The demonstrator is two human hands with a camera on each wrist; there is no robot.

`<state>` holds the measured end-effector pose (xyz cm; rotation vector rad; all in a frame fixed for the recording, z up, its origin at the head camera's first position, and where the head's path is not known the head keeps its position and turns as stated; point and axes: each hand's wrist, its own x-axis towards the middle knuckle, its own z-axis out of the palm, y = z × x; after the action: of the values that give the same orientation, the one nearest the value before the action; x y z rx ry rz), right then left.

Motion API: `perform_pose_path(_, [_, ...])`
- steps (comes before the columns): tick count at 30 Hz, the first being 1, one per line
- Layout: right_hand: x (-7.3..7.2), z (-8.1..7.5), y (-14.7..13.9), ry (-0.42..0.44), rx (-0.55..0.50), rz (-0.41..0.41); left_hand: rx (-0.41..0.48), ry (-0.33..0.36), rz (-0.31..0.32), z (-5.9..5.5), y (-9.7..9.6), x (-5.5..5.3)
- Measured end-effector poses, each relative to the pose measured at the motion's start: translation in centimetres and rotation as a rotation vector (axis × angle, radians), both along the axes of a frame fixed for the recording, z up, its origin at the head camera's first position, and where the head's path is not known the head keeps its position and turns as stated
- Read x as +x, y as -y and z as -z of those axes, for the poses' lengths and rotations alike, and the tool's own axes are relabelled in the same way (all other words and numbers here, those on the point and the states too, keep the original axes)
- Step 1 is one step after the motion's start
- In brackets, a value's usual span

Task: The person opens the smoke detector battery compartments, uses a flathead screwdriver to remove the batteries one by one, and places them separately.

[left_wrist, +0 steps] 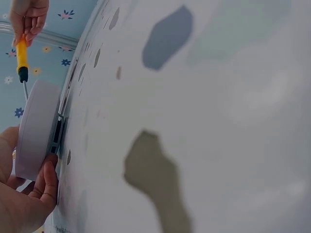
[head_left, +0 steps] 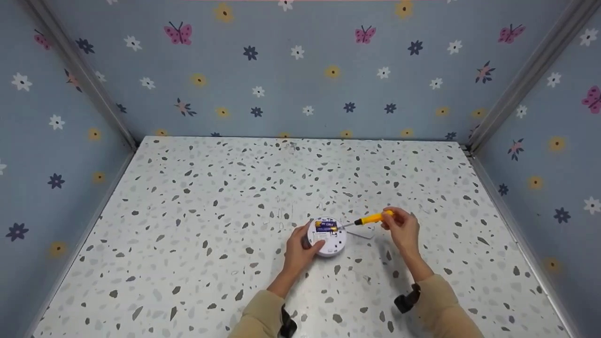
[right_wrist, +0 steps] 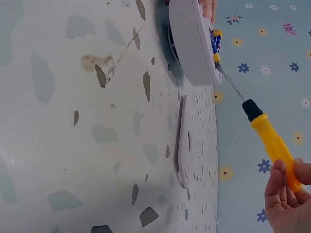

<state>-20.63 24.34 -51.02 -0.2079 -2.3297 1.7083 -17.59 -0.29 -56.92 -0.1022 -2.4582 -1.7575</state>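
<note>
My left hand (head_left: 296, 253) grips a round white battery-powered device (head_left: 334, 246) by its left side, thumb over the face and fingers beneath. Purple-and-gold batteries (head_left: 325, 226) lie in its recess, facing up. In my right hand (head_left: 404, 231) is a screwdriver (head_left: 372, 218) with a yellow handle and black collar, pinched near the handle's end. Its thin metal shaft slants down to the batteries' right end, and the right wrist view shows the tip touching or very near the battery (right_wrist: 216, 46) there. A flat white piece (right_wrist: 184, 141) lies on the table beside the device.
The speckled white table (head_left: 211, 188) runs back to a blue wall (head_left: 300, 70) with flowers and butterflies. Similar panels (head_left: 51, 141) stand left and right, with grey metal posts (head_left: 521, 80) at the corners. Black wrist mounts (head_left: 407, 300) sit at the sleeves.
</note>
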Motion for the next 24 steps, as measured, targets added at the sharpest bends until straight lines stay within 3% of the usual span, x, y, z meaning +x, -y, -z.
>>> perform_pose_path(1, [0.4,-0.9,0.5,0.022,0.043,0.022,-0.001,-0.001,-0.002,0.0,0.0,0.0])
perform_pose_path(6, [0.6,-1.3,0.8,-0.056,0.068,-0.010,-0.009,-0.004,-0.008,0.1,0.0,-0.1])
perform_pose_path(9, [0.4,-0.7,0.6,-0.167,0.039,-0.062,-0.009,-0.003,-0.009,0.2,0.1,-0.1])
perform_pose_path(11, [-0.2,0.7,-0.1,-0.244,0.000,-0.112,-0.006,-0.008,-0.005,0.2,0.1,-0.1])
perform_pose_path(13, [-0.2,0.7,-0.2,-0.269,0.002,-0.128,-0.002,-0.007,-0.001,0.2,0.1,-0.1])
perform_pose_path(16, [0.0,-0.1,0.1,-0.228,0.039,-0.113,-0.002,-0.007,0.002,0.1,0.1,-0.1])
perform_pose_path(18, [0.4,-1.3,0.7,-0.136,0.081,-0.073,0.002,-0.007,0.002,0.1,0.1,-0.1])
perform_pose_path(24, [0.2,-1.4,0.4,0.015,0.038,-0.029,-0.016,-0.010,0.006,0.0,0.1,0.0])
